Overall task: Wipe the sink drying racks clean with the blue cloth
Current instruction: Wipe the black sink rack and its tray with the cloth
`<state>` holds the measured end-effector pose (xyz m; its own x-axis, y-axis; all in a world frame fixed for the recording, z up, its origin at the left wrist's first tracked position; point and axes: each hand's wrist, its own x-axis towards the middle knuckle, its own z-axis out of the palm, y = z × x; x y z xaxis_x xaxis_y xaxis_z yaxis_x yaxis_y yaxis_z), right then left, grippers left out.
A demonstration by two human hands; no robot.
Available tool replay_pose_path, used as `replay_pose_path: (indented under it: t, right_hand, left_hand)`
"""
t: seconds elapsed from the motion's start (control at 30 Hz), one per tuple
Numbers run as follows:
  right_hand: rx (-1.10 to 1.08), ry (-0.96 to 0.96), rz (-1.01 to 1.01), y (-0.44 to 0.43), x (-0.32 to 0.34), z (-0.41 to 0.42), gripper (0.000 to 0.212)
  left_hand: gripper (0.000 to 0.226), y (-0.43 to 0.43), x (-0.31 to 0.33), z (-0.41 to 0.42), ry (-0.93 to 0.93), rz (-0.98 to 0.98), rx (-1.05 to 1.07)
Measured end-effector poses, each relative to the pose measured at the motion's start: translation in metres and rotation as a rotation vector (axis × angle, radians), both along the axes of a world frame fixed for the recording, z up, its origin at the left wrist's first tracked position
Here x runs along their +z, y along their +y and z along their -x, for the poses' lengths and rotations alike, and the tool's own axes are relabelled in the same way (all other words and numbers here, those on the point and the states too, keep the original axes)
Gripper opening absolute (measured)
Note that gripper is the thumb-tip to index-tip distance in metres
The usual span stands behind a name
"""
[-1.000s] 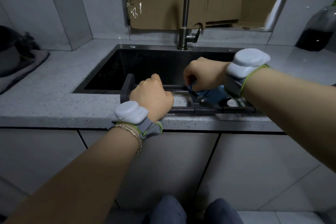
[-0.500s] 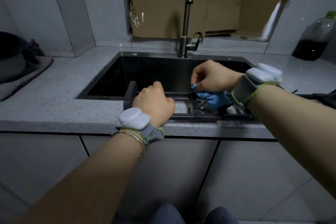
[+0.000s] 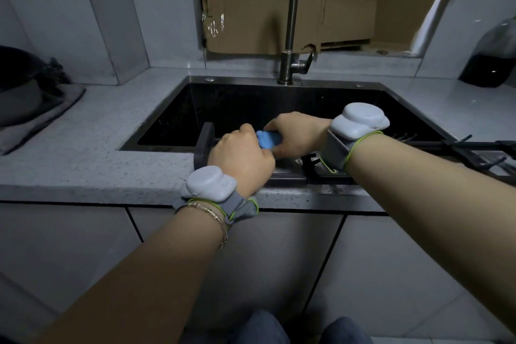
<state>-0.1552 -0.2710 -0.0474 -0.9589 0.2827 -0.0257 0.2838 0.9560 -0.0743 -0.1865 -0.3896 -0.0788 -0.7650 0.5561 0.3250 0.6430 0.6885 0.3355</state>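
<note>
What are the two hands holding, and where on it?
The right hand clutches the cloth, bunched up in its grip; the left hand grips the rack near its left end.

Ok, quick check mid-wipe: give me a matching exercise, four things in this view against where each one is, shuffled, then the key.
Things:
1. blue cloth
2. drying rack
3. faucet
4. dark bottle

Places:
a. back right of the countertop
b. gripped by the left hand, at the front edge of the sink
c. bunched in the right hand
d. upright behind the sink, centre

Pairs: 1-c; 2-b; 3-d; 4-a.
</note>
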Motion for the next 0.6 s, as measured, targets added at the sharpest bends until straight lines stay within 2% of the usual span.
replay_pose_path:
  t: [0.17,0.4,0.6]
  right_hand:
    - [-0.059,0.017,-0.071,0.004,0.003,-0.007,0.030]
    - [-0.056,-0.095,-0.215,0.008,0.015,-0.011,0.024]
    - [0.021,0.105,-0.085,-0.010,-0.002,0.005,0.021]
  left_hand:
    - [0.039,-0.003,-0.002,0.002,-0.001,-0.009,-0.022]
    - [0.037,0.002,-0.002,-0.009,0.017,-0.014,-0.037]
    - [0.028,0.003,0.002,-0.012,-0.022,-0.019,-0.035]
